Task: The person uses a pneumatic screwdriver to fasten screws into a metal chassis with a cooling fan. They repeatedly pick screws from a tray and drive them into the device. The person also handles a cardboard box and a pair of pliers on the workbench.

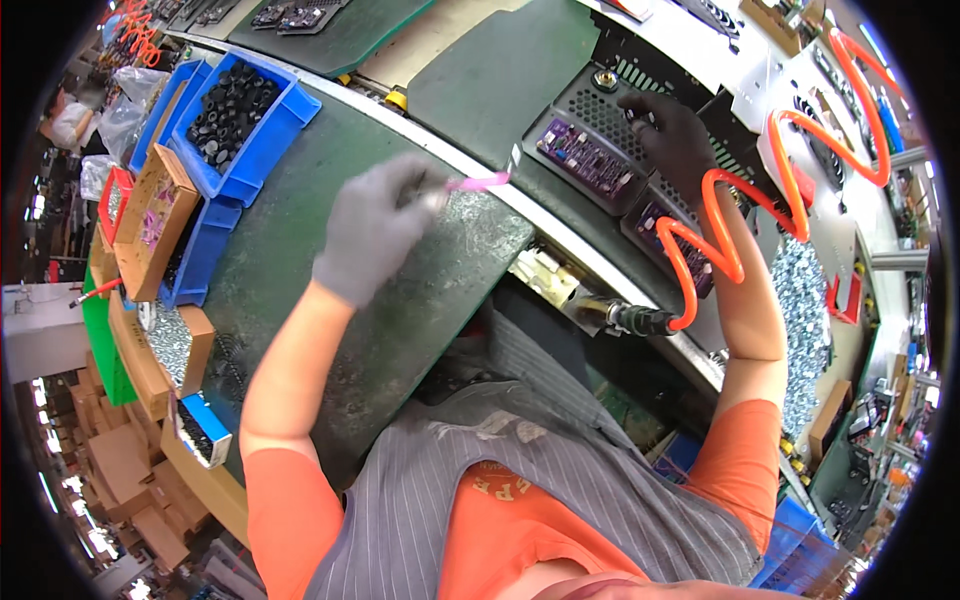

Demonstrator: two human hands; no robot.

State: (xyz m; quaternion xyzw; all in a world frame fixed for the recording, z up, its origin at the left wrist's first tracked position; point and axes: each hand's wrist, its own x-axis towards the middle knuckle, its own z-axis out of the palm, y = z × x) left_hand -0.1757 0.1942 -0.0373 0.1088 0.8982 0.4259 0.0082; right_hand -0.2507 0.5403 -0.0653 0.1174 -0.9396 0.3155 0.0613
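Observation:
My left hand [372, 225], in a grey glove and somewhat blurred, is raised over the green work mat. Its fingers pinch a pink strip [480, 183] with a pale, thin tip pointing right. Farther right, my right hand [672, 140] in a dark glove is at a black perforated housing [600, 115]. Thumb and forefinger are bent toward each other; anything between them is too small to make out. Near those fingertips a round metal part [605, 80] sits on the housing. Purple circuit boards [583, 157] lie in the housing's near side.
An orange coiled hose [735, 180] crosses my right forearm and joins a black-handled driver [640, 319] at the bench edge. Blue bins [290, 115] with black caps and a cardboard box [180, 195] of pink pieces stand left. Small metal parts [800, 330] are heaped right.

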